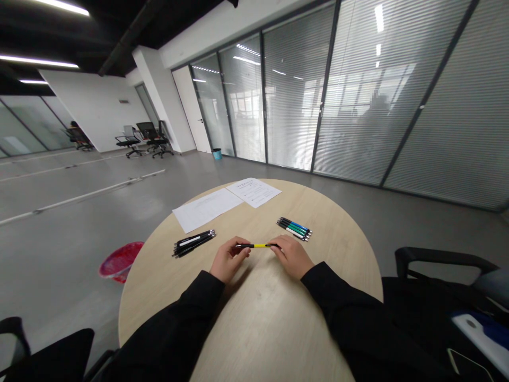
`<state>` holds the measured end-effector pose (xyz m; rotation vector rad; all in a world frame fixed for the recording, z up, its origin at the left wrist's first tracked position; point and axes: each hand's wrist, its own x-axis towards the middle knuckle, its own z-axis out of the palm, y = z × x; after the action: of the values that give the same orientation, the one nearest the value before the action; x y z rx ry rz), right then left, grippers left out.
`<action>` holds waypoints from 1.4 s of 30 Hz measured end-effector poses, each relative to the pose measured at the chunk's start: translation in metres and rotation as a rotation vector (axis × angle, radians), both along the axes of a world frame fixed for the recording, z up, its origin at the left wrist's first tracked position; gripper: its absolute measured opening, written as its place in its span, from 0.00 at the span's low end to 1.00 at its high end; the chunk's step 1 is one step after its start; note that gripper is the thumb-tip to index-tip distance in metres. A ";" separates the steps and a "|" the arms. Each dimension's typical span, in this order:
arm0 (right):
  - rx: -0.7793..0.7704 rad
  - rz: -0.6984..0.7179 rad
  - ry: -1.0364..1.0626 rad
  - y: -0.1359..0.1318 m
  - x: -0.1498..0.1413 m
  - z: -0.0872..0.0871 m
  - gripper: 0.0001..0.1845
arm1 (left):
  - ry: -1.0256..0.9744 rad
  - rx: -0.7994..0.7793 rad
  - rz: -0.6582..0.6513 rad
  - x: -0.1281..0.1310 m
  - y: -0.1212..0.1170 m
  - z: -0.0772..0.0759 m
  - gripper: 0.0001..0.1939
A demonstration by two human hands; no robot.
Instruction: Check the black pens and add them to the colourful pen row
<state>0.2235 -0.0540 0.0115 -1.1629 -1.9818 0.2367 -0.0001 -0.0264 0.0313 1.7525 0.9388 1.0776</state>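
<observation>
Head view: yellow-and-black pen (260, 245) held level above the near-middle of the worktop (264, 310), lying crosswise between the two hands. Left hand (231, 259) has its grip closed on the pen's left part, thumb and fingers pinching, silvery end poking out. Right hand (294, 255) likewise, grip closed on the black right end. Yellow middle shows between them. Both sleeves black.

Just beyond the left hand, to its left: bundle of black pens (194, 245), one with a white barrel, lying slanted. Beyond the right hand: row of blue, green and white pens (293, 228), side by side, black at one end. Farther back, two paper sheets (207, 209), the right one printed, meeting or overlapping at the edge, cannot tell which.

Off the worktop: red basin (120, 261) on the floor at left, black armchair (437, 257) at right, blue bin (217, 154) near the glass partition (294, 101), office chairs (148, 135) farther back left.
</observation>
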 end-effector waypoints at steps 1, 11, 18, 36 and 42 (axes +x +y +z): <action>0.001 -0.010 0.002 0.001 0.001 0.000 0.09 | 0.006 -0.003 0.011 -0.001 0.002 -0.001 0.12; -0.004 -0.023 0.034 0.005 0.006 -0.003 0.10 | 0.014 -0.008 0.040 -0.010 0.012 -0.006 0.13; 0.003 -0.043 0.086 0.010 0.013 -0.005 0.10 | 0.043 -0.021 0.066 -0.009 0.011 -0.003 0.12; -0.079 -0.100 0.296 0.021 0.023 -0.015 0.10 | -0.016 -0.086 0.098 -0.014 0.017 -0.011 0.13; -0.147 -0.136 0.382 0.024 0.024 -0.019 0.09 | 0.004 -0.081 0.098 -0.012 0.014 -0.008 0.13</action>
<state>0.2476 -0.0300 -0.0077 -1.2356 -1.5658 0.5012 -0.0126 -0.0121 0.0230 1.6580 1.0660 1.0836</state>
